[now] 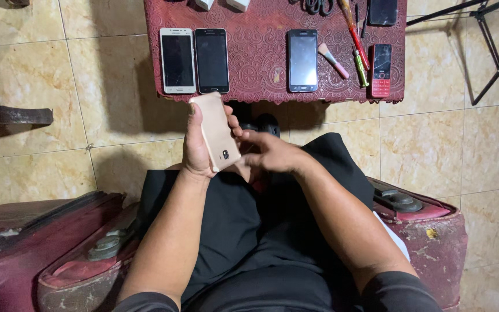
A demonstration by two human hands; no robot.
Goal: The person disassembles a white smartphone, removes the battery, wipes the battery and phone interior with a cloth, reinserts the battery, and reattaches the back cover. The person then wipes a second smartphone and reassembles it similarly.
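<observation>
Gold phone (216, 132) lies back-up in the left hand (198, 151), its small camera lens toward the lower end, just below the near edge of the desk (261, 75). The left hand's fingers are wrapped round the gold phone from behind and from its left edge, with the thumb along that edge, so they grip it firmly. To the right, the right hand (271, 153) touches the gold phone's lower right side; its fingers are curled loosely against the case and hold nothing of their own.

On the desk, which is covered with a dark red patterned cloth, things run from left to right. A white phone (178, 60) lies at the left end, face up, and a black phone (212, 60) lies just beside it. Both are directly above the gold phone. Well to the right lies a third phone (303, 60) with a dark screen. Near it a small brush (333, 60) with a pink handle lies tilted. Next comes a red screwdriver (358, 45), and a red keypad phone (381, 70) sits at the desk's right end.

Below the desk, the person sits on a worn red seat (428, 231) over a tiled floor (446, 144).
</observation>
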